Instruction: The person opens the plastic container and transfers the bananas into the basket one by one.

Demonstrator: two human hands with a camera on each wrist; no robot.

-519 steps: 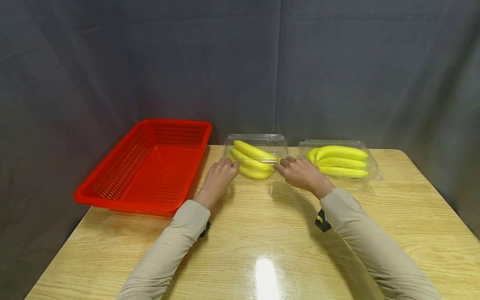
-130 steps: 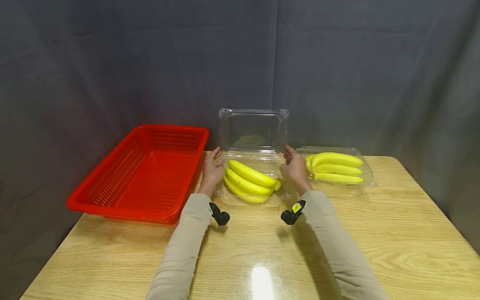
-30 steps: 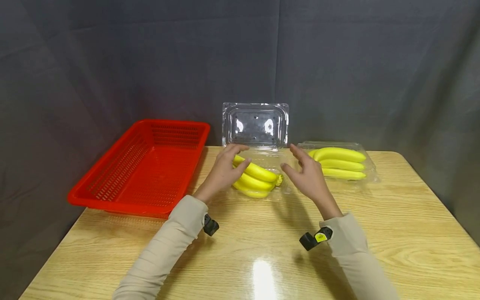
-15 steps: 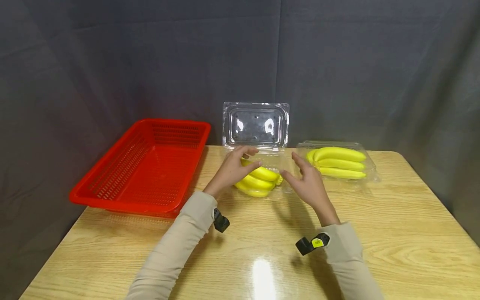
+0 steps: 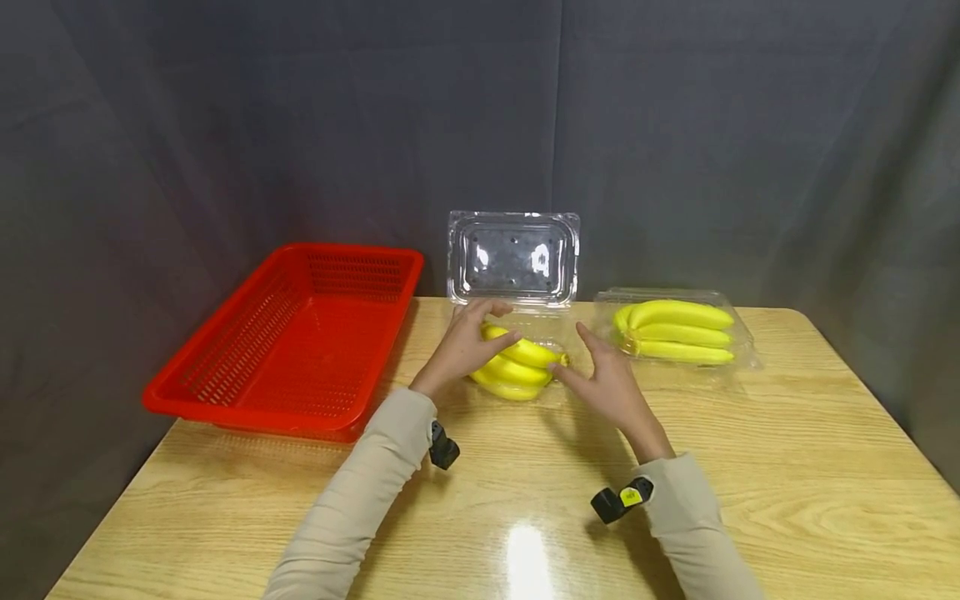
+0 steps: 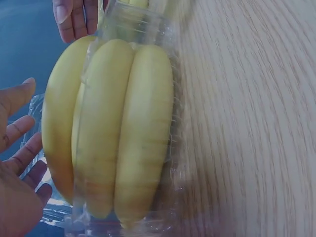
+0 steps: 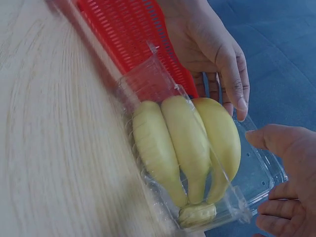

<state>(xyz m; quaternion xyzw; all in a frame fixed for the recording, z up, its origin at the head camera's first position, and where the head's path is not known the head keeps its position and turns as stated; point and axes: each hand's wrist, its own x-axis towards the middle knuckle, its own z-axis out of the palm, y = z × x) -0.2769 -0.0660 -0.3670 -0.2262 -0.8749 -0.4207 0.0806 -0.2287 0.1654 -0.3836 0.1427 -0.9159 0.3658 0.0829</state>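
A clear plastic clamshell container stands mid-table, its lid raised upright at the back. A bunch of yellow bananas lies in its base, with the stem end to the right. Over the left end of the bunch hovers my left hand, fingers spread and thumb apart, gripping nothing. On the other side my right hand is held with its fingers loosely extended, the thumb close to the stem. Both wrist views show the bananas between the two hands; firm contact cannot be made out.
To the left stands a red plastic basket with slotted walls. A second clear container with a bunch of bananas sits at the right, its lid down. A grey curtain hangs behind the wooden table.
The middle container was covered earliest; its lid now stands raised, and both hands have let go of it. In the last second both hands moved inward over the bananas.
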